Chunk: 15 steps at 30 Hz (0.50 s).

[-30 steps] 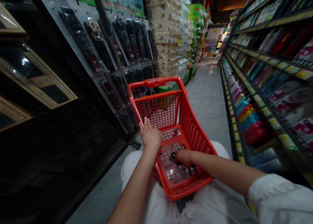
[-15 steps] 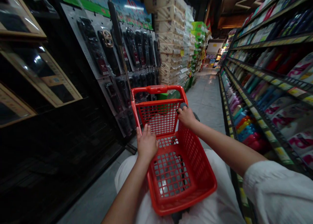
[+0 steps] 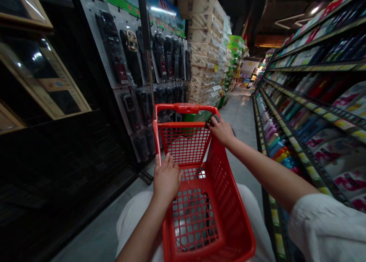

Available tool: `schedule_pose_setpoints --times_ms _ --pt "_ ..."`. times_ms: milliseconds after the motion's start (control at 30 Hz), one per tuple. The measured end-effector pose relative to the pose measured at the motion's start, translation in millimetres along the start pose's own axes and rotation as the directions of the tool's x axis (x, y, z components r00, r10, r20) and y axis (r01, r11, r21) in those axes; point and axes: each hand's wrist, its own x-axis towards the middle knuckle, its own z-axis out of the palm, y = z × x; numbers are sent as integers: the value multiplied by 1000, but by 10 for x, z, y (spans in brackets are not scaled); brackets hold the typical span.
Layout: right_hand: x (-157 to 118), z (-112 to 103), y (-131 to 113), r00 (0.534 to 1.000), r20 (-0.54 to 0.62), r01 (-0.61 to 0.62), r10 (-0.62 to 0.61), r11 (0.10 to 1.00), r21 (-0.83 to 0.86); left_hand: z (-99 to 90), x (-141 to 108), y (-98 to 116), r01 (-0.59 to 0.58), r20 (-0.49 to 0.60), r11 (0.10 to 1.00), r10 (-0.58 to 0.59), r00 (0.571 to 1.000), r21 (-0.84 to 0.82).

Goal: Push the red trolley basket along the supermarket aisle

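A red plastic basket (image 3: pixel 233 212) with mesh walls and a raised front handle sits between my knees, with nothing in it. My left hand (image 3: pixel 167 178) lies over its left rim, fingers stretched out and slightly apart. At the far right corner, my right hand (image 3: pixel 221 130) has its fingers curled round a dark grey knob (image 3: pixel 212 121) beside the basket's handle frame. A thin metal pole (image 3: pixel 151 77) with a dark grip (image 3: pixel 144 22) rises at the basket's front left corner.
Packaged dark items (image 3: pixel 110 48) hang on a white panel at the left. Behind them stand stacked tan packs (image 3: pixel 204 41). Shelves (image 3: pixel 317 67) of bottles and packs line the right. A grey tiled aisle (image 3: pixel 237 109) runs ahead between them.
The view has shifted, and the basket shows slightly lower and nearer. My left hand appears lower and further left. My right hand keeps its hold at the far right corner.
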Motion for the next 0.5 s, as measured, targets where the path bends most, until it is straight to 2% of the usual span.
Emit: schedule_pose_setpoints --times_ms 100,200,267,400,500 --pt "153 -67 227 1000 17 23 -22 998 -51 8 16 -1 -7 -28 1000 7 1000 -1" --pt "105 -9 219 982 114 163 -149 979 -124 18 33 11 -31 -47 999 32 998 18" --pt "-44 71 69 951 187 274 -245 950 -151 40 40 20 -49 -55 998 51 997 33" --pt "-535 315 -400 868 325 432 -375 894 -122 124 32 24 -79 -42 996 81 996 46" --pt "-780 504 -599 826 382 480 -415 873 -90 171 11 20 -93 -54 994 96 994 55"
